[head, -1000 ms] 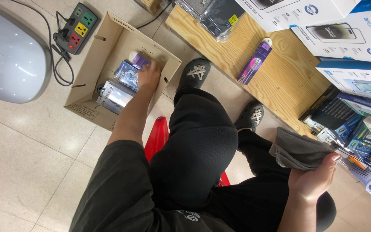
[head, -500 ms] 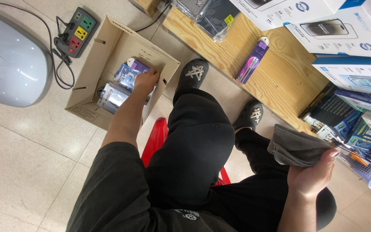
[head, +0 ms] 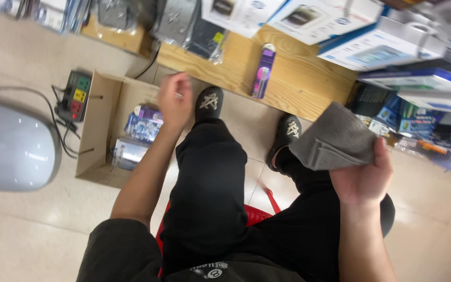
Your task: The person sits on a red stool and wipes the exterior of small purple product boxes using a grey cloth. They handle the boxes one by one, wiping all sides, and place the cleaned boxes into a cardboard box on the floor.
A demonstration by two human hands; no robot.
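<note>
Knees crowd between cardboard box (head: 100,130) and hands' grey cloth (head: 335,138).

Power strip (head: 74,95), grey appliance (head: 11,146), purple package (head: 263,70) on wooden pallet (head: 298,78).

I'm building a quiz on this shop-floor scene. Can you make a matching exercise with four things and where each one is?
Things:
1. grey cloth
2. cardboard box
3. power strip
4. purple package

Places:
A. on the floor tiles, left of the box
B. lying on the wooden board
C. held in the right hand
D. on the floor, below the left hand

Pairs: 1-C, 2-D, 3-A, 4-B
</note>
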